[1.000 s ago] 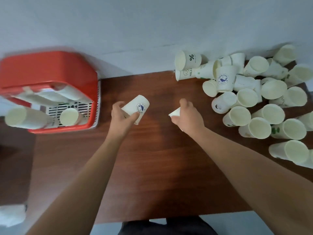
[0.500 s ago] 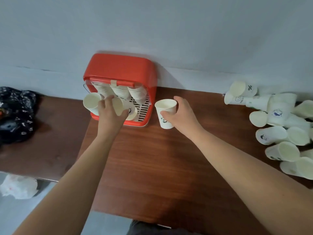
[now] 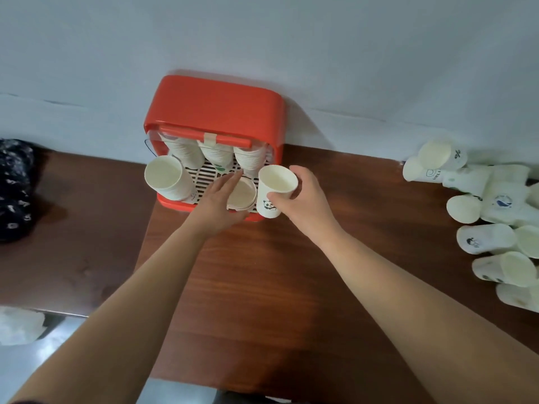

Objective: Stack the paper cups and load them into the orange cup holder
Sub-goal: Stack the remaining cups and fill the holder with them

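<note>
Listener: Cups first. Where are they?

Describer: One panda-print paper cup (image 3: 274,191) sits upright in the right hand (image 3: 306,199), fingers and thumb wrapped round its side. It is held in front of the right front corner of the orange cup holder (image 3: 215,106). Inside the holder, three back stacks (image 3: 217,154) lean under an orange bar. A front left stack (image 3: 167,179) and a front middle stack (image 3: 242,195) lean out toward the viewer over a white grille (image 3: 204,173).

Listener: And the other hand?

Describer: The left hand (image 3: 218,199) holds nothing. Its fingers are straight and lie along the left side of the front middle stack, touching it. The two hands are apart, with that stack between them.

Listener: What has changed?

Describer: Half a second ago the left hand was curled over a cup at the holder's front; now it is flat. The panda cup stood beside the holder; now it is against its front.

Listener: What surrounds it?

Describer: The holder stands on a wooden table (image 3: 262,287) against a pale wall (image 3: 262,39). Loose paper cups (image 3: 495,205) lie heaped well to the right. A dark patterned cloth (image 3: 14,188) lies far left.

Listener: Anything unclear?

Describer: The panda cup hides the holder's front right corner. The heap and the cloth are cut off by the edges. How many cups are in each stack cannot be told.
</note>
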Demonstrator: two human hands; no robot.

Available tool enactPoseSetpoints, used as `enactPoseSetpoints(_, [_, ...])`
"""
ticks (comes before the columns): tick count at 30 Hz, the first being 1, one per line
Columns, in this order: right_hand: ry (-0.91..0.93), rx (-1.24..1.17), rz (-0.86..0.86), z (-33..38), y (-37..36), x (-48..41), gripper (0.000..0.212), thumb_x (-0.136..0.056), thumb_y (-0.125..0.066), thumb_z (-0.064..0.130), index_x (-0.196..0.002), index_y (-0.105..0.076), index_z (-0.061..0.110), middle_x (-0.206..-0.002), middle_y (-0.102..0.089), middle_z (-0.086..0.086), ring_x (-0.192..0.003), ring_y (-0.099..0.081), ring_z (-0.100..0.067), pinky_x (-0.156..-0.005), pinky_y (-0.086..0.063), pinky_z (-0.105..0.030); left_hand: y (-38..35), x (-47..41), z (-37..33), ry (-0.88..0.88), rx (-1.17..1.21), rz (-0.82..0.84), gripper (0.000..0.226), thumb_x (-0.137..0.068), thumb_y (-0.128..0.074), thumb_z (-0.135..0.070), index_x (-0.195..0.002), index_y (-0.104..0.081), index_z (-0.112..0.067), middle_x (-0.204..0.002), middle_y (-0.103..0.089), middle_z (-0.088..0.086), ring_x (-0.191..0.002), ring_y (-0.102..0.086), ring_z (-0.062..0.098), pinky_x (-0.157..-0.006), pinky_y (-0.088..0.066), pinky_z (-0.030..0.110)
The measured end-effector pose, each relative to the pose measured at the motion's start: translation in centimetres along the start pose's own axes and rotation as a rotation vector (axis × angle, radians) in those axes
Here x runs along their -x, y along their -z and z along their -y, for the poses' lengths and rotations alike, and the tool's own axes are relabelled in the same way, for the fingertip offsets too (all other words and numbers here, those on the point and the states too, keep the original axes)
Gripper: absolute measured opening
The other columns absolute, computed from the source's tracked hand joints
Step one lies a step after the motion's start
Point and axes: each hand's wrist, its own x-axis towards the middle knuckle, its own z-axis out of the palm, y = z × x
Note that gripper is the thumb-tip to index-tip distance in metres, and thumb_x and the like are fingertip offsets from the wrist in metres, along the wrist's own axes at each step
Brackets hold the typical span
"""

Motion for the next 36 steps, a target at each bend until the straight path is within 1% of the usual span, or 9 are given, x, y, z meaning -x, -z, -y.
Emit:
enactPoseSetpoints(3, [0.053, -0.022, 0.014, 0.4, -1.7, -0.2, 0.062, -0.073, -0.083, 0.025, -0.125, -0.049, 0.026, -0.124, -0.051, 0.007, -0.112, -0.054, -0.006, -0.094, -0.052, -0.033, 1.2, 1.4, -0.3, 0.107, 0.288, -0.097, 0.066, -0.095, -0.064, -0.031, -0.154, -0.033, -0.029, -0.156, -0.039, -0.006, -0.143, -0.034, 0.009, -0.117, -0.031, 0.033])
enactPoseSetpoints(6, [0.159, -0.021, 0.017, 1.2, -3.2, 0.2, 0.065, -0.073, -0.085, 0.027, -0.127, -0.049, 0.023, -0.124, -0.051, 0.009, -0.113, -0.051, -0.003, -0.093, -0.049, -0.024, 2.0, 2.7, -1.0, 0.161, 0.504, -0.187, 0.045, -0.103, -0.051, -0.039, -0.146, -0.047, -0.026, -0.144, -0.053, -0.013, -0.131, -0.047, -0.002, -0.106, -0.039, 0.016])
enactPoseSetpoints(9, [0.257, 0.063, -0.009, 1.4, -4.8, -0.1, 0.07, -0.075, -0.085, 0.029, -0.134, -0.048, 0.016, -0.131, -0.049, 0.003, -0.12, -0.048, -0.005, -0.098, -0.042, -0.017, 2.3, 3.0, -1.4, 0.114, 0.631, -0.197, 0.042, -0.105, -0.046, -0.038, -0.145, -0.049, -0.025, -0.142, -0.055, -0.015, -0.132, -0.046, -0.005, -0.104, -0.038, 0.009])
enactPoseSetpoints(15, [0.202, 0.309, 0.089, -0.8, -7.1, -1.8, 0.075, -0.079, -0.082, 0.021, -0.142, -0.042, 0.017, -0.138, -0.05, -0.005, -0.126, -0.048, -0.019, -0.101, -0.044, -0.03, 1.0, 1.5, 1.5, 0.041, 0.353, -0.05, 0.054, -0.1, -0.052, -0.047, -0.15, -0.041, -0.033, -0.143, -0.055, -0.014, -0.132, -0.05, 0.004, -0.112, -0.042, 0.041])
enactPoseSetpoints(19, [0.166, 0.31, 0.136, -0.9, -7.7, -2.6, 0.076, -0.08, -0.082, 0.026, -0.145, -0.042, 0.017, -0.142, -0.051, -0.005, -0.13, -0.047, -0.02, -0.103, -0.043, -0.031, 1.1, 1.1, 2.7, 0.068, 0.325, -0.056, 0.05, -0.102, -0.054, -0.037, -0.149, -0.041, -0.035, -0.128, -0.063, -0.01, -0.116, -0.06, 0.004, -0.104, -0.049, 0.036])
enactPoseSetpoints(23, [0.107, 0.219, 0.16, -1.4, -7.5, -2.0, 0.073, -0.081, -0.082, 0.024, -0.143, -0.044, 0.022, -0.135, -0.056, 0.003, -0.12, -0.053, -0.012, -0.092, -0.041, -0.02, 1.0, 1.2, 3.1, 0.006, 0.344, -0.002, 0.055, -0.1, -0.058, -0.035, -0.152, -0.04, -0.03, -0.141, -0.056, -0.008, -0.125, -0.054, 0.002, -0.107, -0.047, 0.032])
enactPoseSetpoints(27, [0.042, 0.278, 0.132, -2.5, -7.8, -1.6, 0.075, -0.083, -0.08, 0.023, -0.147, -0.041, 0.023, -0.142, -0.055, 0.002, -0.125, -0.057, -0.017, -0.105, -0.048, -0.036, 0.9, 1.0, 3.0, -0.02, 0.243, 0.009, 0.057, -0.099, -0.062, -0.022, -0.151, -0.041, -0.029, -0.146, -0.05, -0.004, -0.127, -0.054, 0.01, -0.108, -0.046, 0.035])
enactPoseSetpoints(31, [0.062, 0.295, 0.094, -2.1, -8.3, -1.8, 0.071, -0.081, -0.081, 0.018, -0.144, -0.047, 0.02, -0.138, -0.058, -0.001, -0.124, -0.057, -0.02, -0.106, -0.048, -0.04, 1.0, 0.5, 2.6, 0.032, 0.158, 0.008, 0.059, -0.098, -0.062, -0.021, -0.152, -0.04, -0.023, -0.147, -0.051, 0.005, -0.127, -0.055, 0.021, -0.107, -0.045, 0.042])
enactPoseSetpoints(36, [0.039, 0.359, 0.034, -1.3, -6.0, 0.4, 0.066, -0.087, -0.075, 0.029, -0.143, -0.042, 0.021, -0.141, -0.053, -0.001, -0.127, -0.053, -0.017, -0.1, -0.045, -0.03, 0.7, 2.8, 1.2, -0.01, 0.049, -0.169, 0.046, -0.095, -0.062, -0.016, -0.139, -0.048, -0.008, -0.134, -0.052, 0.012, -0.121, -0.053, 0.029, -0.098, -0.049, 0.047])
